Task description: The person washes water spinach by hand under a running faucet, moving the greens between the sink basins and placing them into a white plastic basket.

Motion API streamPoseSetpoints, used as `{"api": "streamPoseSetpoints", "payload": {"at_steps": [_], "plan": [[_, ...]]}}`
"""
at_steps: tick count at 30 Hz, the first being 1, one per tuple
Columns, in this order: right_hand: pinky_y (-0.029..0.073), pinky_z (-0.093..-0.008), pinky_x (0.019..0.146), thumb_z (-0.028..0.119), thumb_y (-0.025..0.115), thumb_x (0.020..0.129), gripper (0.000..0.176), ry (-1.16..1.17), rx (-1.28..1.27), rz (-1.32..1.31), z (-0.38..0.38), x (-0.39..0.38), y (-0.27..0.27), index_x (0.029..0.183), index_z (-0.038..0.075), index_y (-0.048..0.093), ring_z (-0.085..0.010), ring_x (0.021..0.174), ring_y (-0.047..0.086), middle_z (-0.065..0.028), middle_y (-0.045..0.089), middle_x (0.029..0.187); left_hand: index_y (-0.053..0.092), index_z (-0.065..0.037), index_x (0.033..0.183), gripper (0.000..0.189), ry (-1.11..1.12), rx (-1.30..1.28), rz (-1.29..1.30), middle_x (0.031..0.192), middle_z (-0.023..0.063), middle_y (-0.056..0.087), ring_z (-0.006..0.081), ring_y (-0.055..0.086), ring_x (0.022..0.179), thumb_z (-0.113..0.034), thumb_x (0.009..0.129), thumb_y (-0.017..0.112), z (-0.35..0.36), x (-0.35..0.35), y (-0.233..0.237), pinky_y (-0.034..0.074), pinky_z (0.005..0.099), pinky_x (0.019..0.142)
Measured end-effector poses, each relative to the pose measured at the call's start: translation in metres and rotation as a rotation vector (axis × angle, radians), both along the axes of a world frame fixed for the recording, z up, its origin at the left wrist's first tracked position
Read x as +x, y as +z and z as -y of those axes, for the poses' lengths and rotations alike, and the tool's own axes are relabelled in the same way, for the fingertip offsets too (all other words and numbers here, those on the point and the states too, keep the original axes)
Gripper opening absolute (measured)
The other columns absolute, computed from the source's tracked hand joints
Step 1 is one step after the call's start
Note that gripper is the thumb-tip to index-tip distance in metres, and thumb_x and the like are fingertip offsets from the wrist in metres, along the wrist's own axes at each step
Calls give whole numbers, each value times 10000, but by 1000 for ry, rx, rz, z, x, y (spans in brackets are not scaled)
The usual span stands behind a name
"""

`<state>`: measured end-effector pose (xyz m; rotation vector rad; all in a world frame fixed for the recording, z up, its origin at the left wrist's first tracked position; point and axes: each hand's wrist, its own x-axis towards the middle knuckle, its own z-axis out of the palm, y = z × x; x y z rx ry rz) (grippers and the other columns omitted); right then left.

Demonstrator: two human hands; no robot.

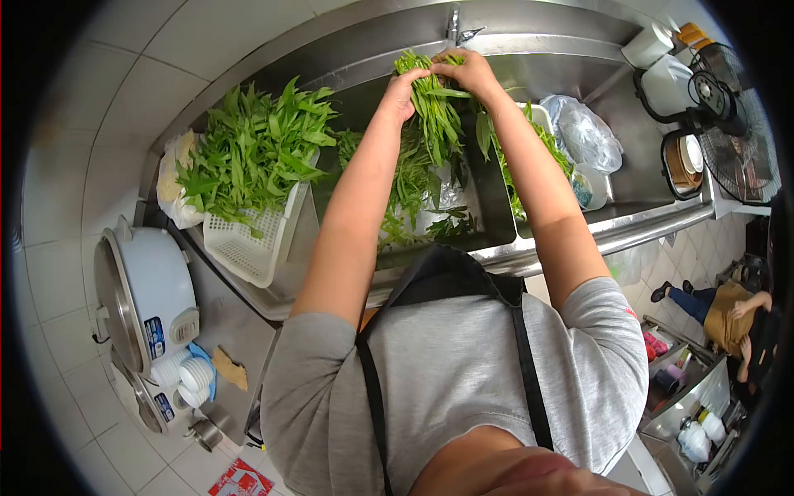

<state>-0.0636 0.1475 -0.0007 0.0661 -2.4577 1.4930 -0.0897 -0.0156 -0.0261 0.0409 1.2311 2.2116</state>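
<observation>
Both of my hands are raised over the steel sink (496,227), near the tap (453,25). My left hand (400,96) is closed around a bunch of long-stemmed leafy greens (434,112) that looks like water spinach. Beside it, my right hand (470,74) has its fingers closed on the stem end of the same bunch. The leaves hang down toward the basin. More loose greens (405,186) lie in the basin below, partly hidden by my left forearm. Water glistens at the basin bottom.
At the left, a white perforated basket (248,244) carries a heap of greens (256,149). Another basket of greens (546,132) stands at the right beside a clear plastic bag (587,132). A rice cooker (153,289), a fan (736,124) and a person (732,318) are farther out.
</observation>
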Motion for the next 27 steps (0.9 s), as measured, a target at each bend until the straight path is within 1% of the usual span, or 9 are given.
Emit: {"api": "streamPoseSetpoints", "payload": {"at_steps": [2, 3, 4, 6, 10, 11, 21, 23, 27], "plan": [[458, -290, 621, 280, 684, 667, 315, 4, -38, 189, 0, -9, 1, 879, 52, 643, -153, 631, 581, -81, 631, 705, 475, 15, 1103, 372, -69, -23, -18, 1004, 144, 582, 247, 576, 939, -138, 766, 515, 11, 2, 6, 496, 399, 759], [428, -268, 516, 246, 665, 674, 260, -14, -95, 251, 1, -14, 0, 841, 47, 647, -115, 543, 524, -51, 605, 649, 436, 18, 1144, 405, -91, 11, -34, 1051, 157, 571, 256, 573, 957, -132, 773, 499, 17, 5, 8, 500, 401, 762], [428, -268, 516, 246, 665, 674, 260, -8, -92, 255, 1, -16, 0, 841, 47, 647, -115, 543, 524, -51, 605, 649, 436, 18, 1144, 405, -84, 14, -30, 1051, 157, 571, 256, 573, 957, -132, 773, 499, 22, 6, 7, 500, 401, 762], [373, -239, 450, 226, 675, 658, 230, -85, -338, 258, -6, -22, 2, 796, 44, 649, -90, 477, 452, -13, 569, 604, 410, 20, 1164, 418, -86, -92, -49, 1083, 169, 556, 259, 561, 987, -123, 779, 484, 30, 6, 6, 506, 404, 751], [329, -227, 428, 196, 712, 623, 208, -23, -299, 331, -16, -11, 24, 757, 52, 646, -79, 440, 400, 15, 539, 584, 446, 24, 1118, 361, -18, -223, -13, 1057, 165, 573, 252, 572, 969, -117, 789, 485, 43, 8, -5, 514, 388, 717], [304, -220, 422, 262, 716, 632, 227, -25, -265, 322, -17, -9, 26, 652, 64, 607, -72, 438, 373, 32, 469, 544, 461, 27, 1104, 344, -1, -223, -16, 1050, 162, 577, 246, 577, 958, -115, 792, 491, 44, 8, -8, 515, 377, 703], [328, -226, 459, 258, 658, 700, 209, 44, -247, 301, -17, -12, 18, 746, 58, 620, -68, 481, 390, 29, 504, 586, 404, 22, 1180, 433, -55, -102, -90, 1094, 156, 551, 249, 559, 982, -98, 779, 515, 13, 8, 11, 488, 390, 766], [348, -220, 515, 229, 592, 768, 178, 123, -205, 366, -30, -17, 10, 786, 53, 613, -70, 531, 425, 20, 528, 629, 391, -8, 1197, 447, -39, 14, -19, 1118, 159, 529, 265, 529, 1029, -103, 778, 516, 12, 4, 10, 444, 421, 835], [389, -230, 653, 189, 518, 827, 178, 295, -288, 286, -20, -6, 13, 867, 32, 594, -113, 647, 500, -27, 572, 715, 473, -35, 1123, 387, -12, 124, 39, 1066, 143, 553, 265, 547, 993, -111, 750, 546, 8, 1, 9, 460, 446, 790]]}}
